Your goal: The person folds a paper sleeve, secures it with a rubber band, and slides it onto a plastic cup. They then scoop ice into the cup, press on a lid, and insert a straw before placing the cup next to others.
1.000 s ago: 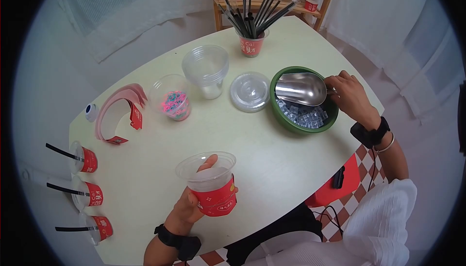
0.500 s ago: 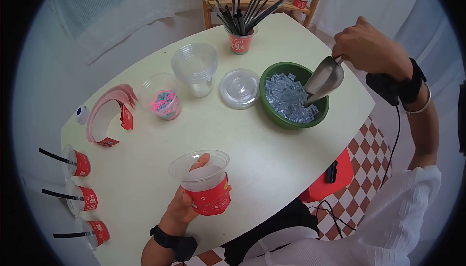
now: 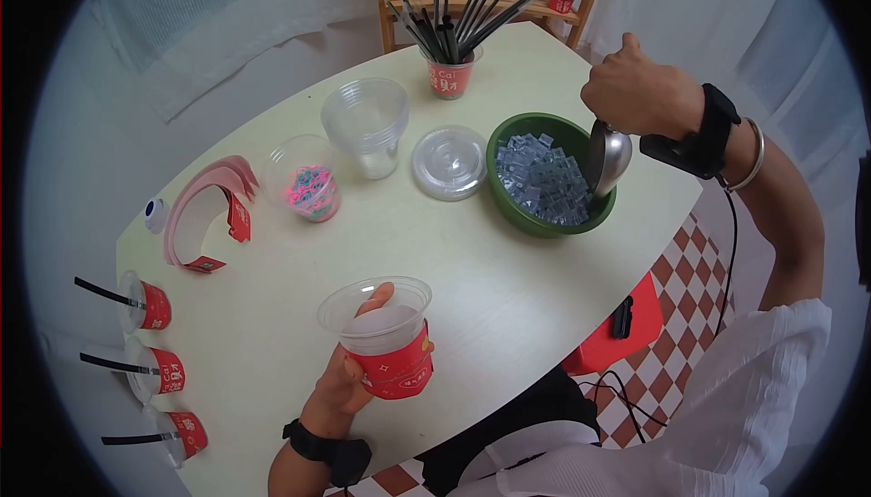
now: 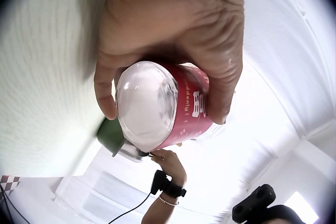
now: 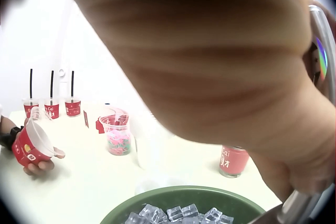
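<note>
In the head view my left hand (image 3: 337, 392) holds a clear plastic cup (image 3: 392, 365) with a red paper sleeve, low over the near side of the table. The left wrist view shows its fingers and thumb spread around the sides, the clear base (image 4: 146, 106) facing the camera. My right hand (image 3: 640, 96) grips a metal scoop (image 3: 613, 167) by its handle, above the green bowl (image 3: 531, 221). Tipped steeply, the scoop has its mouth down inside the bowl's right side, against the clear ice cubes (image 3: 540, 179). The right wrist view shows several cubes near the rim.
Left of the bowl are a clear lid (image 3: 449, 163), stacked clear cups (image 3: 365, 120) and a cup of pink and green bits (image 3: 311, 190). Behind stands a cup of black straws (image 3: 449, 78). Curved pink sleeves (image 3: 186, 202) and three cups with straws (image 3: 156, 305) line the left side.
The scoop, lying level over the ice a second ago, has been raised on end and pushed down along the bowl's right wall. The left hand keeps its hold on the cup.
</note>
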Demonstrator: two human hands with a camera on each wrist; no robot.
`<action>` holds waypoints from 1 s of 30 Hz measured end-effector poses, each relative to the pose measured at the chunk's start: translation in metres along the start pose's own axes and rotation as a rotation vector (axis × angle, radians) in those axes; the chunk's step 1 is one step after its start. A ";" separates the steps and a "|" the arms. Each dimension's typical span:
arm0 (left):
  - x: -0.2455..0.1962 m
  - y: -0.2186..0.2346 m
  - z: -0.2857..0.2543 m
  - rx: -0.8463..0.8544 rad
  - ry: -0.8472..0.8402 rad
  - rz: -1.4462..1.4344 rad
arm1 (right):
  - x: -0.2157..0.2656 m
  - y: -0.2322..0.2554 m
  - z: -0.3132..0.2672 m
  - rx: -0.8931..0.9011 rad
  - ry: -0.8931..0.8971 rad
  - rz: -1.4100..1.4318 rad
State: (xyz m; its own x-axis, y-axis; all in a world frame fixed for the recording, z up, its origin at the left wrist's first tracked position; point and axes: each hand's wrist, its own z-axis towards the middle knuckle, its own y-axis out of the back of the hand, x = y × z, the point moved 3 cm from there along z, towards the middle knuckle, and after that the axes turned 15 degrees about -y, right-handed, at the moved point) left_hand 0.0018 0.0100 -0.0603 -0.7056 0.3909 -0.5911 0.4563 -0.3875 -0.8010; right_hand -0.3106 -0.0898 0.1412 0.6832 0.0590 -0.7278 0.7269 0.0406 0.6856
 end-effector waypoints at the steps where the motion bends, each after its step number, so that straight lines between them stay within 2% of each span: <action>1: 0.000 0.000 0.000 0.001 -0.001 0.000 | 0.002 -0.002 0.001 0.002 -0.011 -0.007; 4: -0.001 -0.002 0.000 -0.004 -0.002 0.019 | 0.008 -0.014 0.000 -0.083 0.032 0.025; 7: 0.000 0.000 0.000 -0.014 -0.001 0.012 | 0.004 -0.012 -0.001 -0.023 0.052 0.042; 10: -0.001 0.000 0.000 -0.026 0.000 0.017 | -0.012 -0.015 -0.009 0.013 0.079 0.170; 16: 0.000 -0.003 0.000 -0.025 0.009 0.013 | -0.037 -0.053 -0.026 0.006 -0.024 0.551; 18: 0.000 -0.005 0.000 -0.036 0.009 0.054 | -0.040 -0.061 -0.029 0.047 -0.069 0.691; 21: 0.003 -0.007 -0.002 -0.021 0.026 0.184 | -0.044 -0.077 -0.033 -0.064 -0.011 0.722; 23: 0.004 -0.010 -0.001 -0.006 0.053 0.267 | -0.046 -0.086 -0.033 -0.070 -0.025 0.764; 26: 0.005 -0.018 0.008 0.017 0.096 0.321 | -0.050 -0.095 -0.031 -0.098 -0.004 0.819; 30: 0.011 -0.032 0.050 0.101 0.108 0.297 | -0.050 -0.101 -0.033 -0.112 -0.018 0.888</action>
State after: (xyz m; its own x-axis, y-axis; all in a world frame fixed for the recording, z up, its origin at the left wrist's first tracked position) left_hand -0.0478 -0.0150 -0.0365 -0.4856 0.3323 -0.8086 0.5737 -0.5768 -0.5815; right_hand -0.4205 -0.0635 0.1086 0.9924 0.0993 0.0725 -0.0811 0.0850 0.9931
